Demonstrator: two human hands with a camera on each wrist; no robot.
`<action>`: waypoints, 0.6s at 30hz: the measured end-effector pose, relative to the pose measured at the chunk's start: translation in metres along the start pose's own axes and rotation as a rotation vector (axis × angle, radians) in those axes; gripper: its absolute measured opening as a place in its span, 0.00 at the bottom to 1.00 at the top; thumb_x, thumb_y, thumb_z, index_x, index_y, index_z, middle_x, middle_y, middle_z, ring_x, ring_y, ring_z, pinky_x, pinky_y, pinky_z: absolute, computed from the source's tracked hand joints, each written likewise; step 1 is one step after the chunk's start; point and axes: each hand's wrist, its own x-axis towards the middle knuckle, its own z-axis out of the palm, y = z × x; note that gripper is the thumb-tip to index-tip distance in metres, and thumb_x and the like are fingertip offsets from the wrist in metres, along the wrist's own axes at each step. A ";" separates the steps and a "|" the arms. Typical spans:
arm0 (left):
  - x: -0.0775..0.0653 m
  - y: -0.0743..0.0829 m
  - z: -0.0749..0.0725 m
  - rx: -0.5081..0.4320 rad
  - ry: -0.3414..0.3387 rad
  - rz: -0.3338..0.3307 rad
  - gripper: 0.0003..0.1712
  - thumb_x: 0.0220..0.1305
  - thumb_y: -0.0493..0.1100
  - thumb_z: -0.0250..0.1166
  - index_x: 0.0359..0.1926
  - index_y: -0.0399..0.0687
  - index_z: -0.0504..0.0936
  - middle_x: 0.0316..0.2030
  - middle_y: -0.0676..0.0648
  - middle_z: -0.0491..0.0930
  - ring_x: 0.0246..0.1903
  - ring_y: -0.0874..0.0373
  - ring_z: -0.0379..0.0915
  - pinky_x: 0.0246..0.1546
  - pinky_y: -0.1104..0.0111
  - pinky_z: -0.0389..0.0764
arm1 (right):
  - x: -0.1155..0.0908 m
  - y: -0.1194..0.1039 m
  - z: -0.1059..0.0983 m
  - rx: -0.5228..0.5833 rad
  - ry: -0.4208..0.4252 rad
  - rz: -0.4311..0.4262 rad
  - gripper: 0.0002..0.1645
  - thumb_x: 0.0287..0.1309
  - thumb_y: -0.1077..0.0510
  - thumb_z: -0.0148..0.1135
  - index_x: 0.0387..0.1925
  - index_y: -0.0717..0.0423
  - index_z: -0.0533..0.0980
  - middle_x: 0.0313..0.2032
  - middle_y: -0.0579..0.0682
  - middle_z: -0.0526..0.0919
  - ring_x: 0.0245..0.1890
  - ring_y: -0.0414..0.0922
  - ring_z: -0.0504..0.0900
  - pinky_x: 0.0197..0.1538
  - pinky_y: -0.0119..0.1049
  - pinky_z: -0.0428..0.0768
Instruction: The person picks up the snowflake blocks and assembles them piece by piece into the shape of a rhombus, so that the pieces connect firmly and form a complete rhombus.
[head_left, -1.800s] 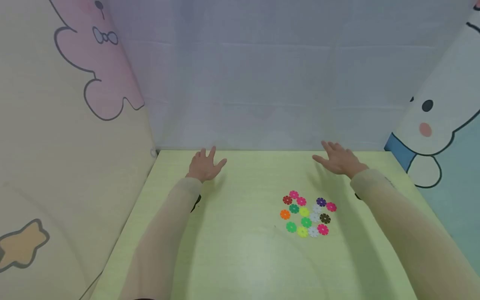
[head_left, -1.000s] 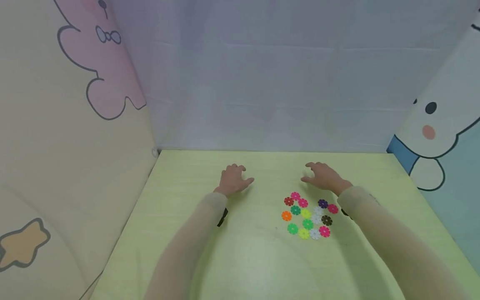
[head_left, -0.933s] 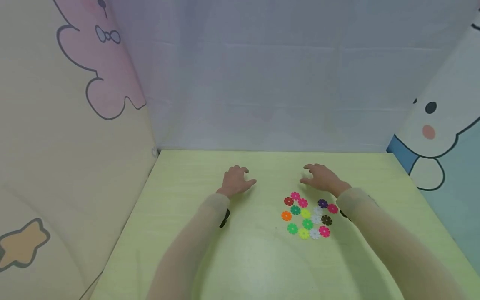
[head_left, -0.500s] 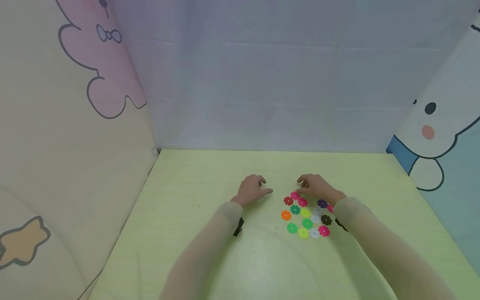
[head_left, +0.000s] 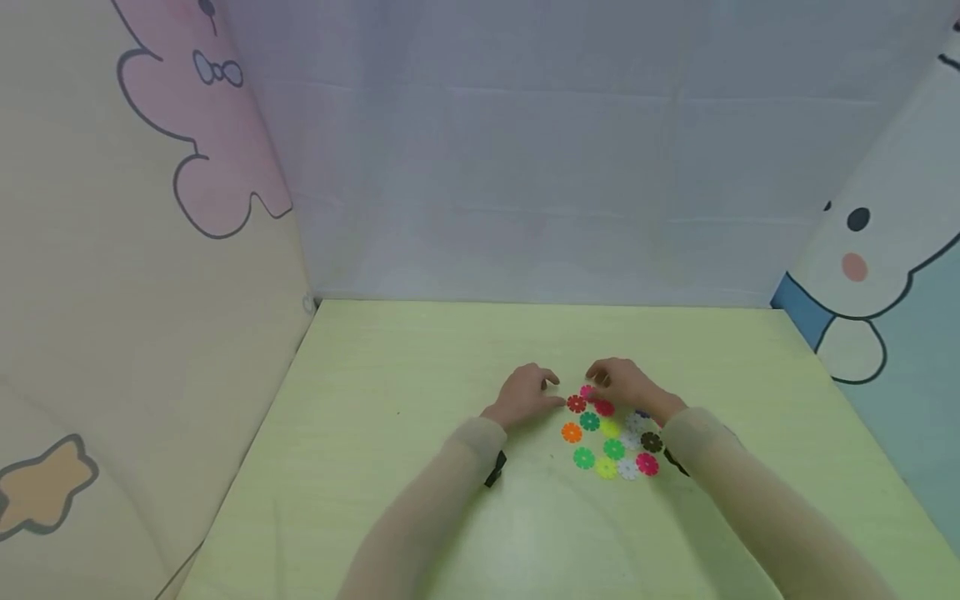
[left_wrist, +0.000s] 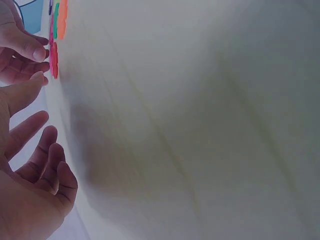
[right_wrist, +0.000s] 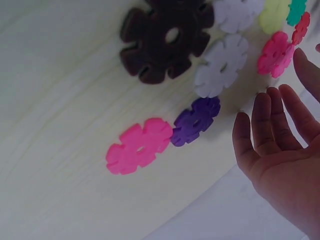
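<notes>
The left hand [head_left: 522, 395] was relaxed, its fingers loosely bent around bare air, with the thumb just beside the red disc [head_left: 576, 404]; whether they touched could not be told. The right hand [head_left: 630, 388] had its fingers gently curved, gripping nothing that showed, and its thumb lay over or against a pink disc [head_left: 604, 408] at the far edge of the group.

The notched plastic discs lay flat on the pale table [head_left: 420, 367], right of its middle. Nearer the person than the red one came a dark green disc [head_left: 590, 422] and an orange disc [head_left: 572, 432]. A brown disc [right_wrist: 167, 55] lay on the right side, and the right wrist view showed a purple disc [right_wrist: 197, 121] touching another pink one.

Pale sleeves [head_left: 427, 500] covered both arms – a black strap [head_left: 495, 469] showed at the left wrist. Behind the table hung a greyish cloth [head_left: 480, 167].
</notes>
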 end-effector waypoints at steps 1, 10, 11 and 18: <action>0.000 0.001 0.002 0.003 -0.003 0.003 0.20 0.57 0.52 0.70 0.47 0.48 0.84 0.33 0.53 0.74 0.34 0.60 0.67 0.36 0.71 0.70 | 0.000 0.000 0.001 0.002 0.001 0.000 0.21 0.55 0.56 0.70 0.46 0.64 0.78 0.39 0.53 0.80 0.40 0.51 0.75 0.48 0.47 0.75; 0.002 0.011 0.011 0.076 -0.034 0.039 0.21 0.57 0.52 0.70 0.50 0.49 0.84 0.36 0.53 0.76 0.36 0.61 0.67 0.38 0.72 0.71 | 0.000 0.001 0.006 -0.011 0.027 -0.025 0.16 0.54 0.57 0.70 0.42 0.63 0.80 0.37 0.51 0.80 0.38 0.50 0.75 0.46 0.47 0.75; 0.002 0.011 0.012 0.078 -0.035 0.036 0.22 0.57 0.53 0.70 0.50 0.49 0.84 0.37 0.53 0.77 0.37 0.61 0.67 0.38 0.72 0.71 | 0.000 0.002 0.007 -0.014 0.029 -0.023 0.16 0.54 0.57 0.71 0.42 0.62 0.81 0.36 0.51 0.80 0.38 0.50 0.75 0.46 0.46 0.75; 0.005 0.014 0.014 0.093 -0.037 0.036 0.22 0.56 0.54 0.70 0.51 0.51 0.84 0.39 0.55 0.78 0.37 0.62 0.67 0.38 0.72 0.70 | 0.000 0.004 0.008 -0.022 0.038 -0.016 0.15 0.53 0.58 0.71 0.41 0.62 0.80 0.36 0.51 0.80 0.36 0.49 0.75 0.45 0.46 0.76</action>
